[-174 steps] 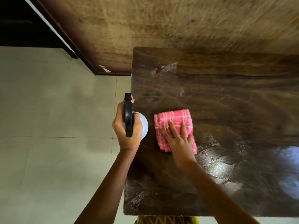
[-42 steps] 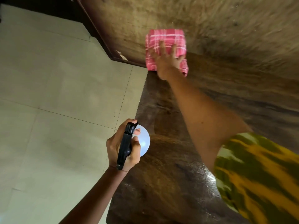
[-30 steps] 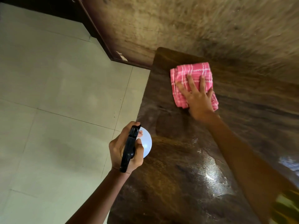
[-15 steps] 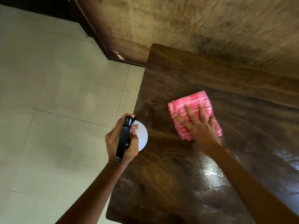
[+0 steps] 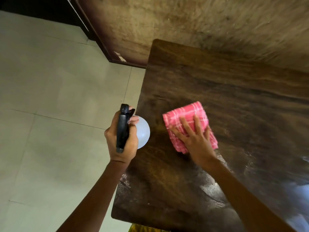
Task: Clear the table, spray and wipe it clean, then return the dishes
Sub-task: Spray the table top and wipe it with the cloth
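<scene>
One pale tiled floor fills the left of the frame. At centre, the left grip is curled round one spray bottle (black trigger head, white body) at the left edge of the single dark wooden bench. Right of it, the right grip, fingers spread flat, presses one folded pink checked cloth onto the bench top, which shines wet at lower right
</scene>
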`<control>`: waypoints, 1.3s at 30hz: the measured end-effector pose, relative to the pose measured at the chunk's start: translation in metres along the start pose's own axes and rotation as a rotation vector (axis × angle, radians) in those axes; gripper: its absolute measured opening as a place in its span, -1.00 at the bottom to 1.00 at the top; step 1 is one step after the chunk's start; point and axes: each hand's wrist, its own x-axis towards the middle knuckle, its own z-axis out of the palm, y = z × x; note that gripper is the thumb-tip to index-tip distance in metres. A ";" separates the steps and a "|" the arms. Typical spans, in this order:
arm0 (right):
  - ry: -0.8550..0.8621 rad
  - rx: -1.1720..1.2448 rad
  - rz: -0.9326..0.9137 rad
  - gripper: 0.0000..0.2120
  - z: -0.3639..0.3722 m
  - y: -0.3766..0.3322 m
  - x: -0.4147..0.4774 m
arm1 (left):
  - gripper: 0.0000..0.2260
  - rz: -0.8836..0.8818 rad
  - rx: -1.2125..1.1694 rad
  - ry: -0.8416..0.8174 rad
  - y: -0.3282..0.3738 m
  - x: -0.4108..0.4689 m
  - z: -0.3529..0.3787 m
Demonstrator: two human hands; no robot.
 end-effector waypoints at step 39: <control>-0.128 -0.172 -0.144 0.16 0.051 -0.078 -0.076 | -0.75 -0.095 0.038 -0.001 -0.028 -0.093 -0.130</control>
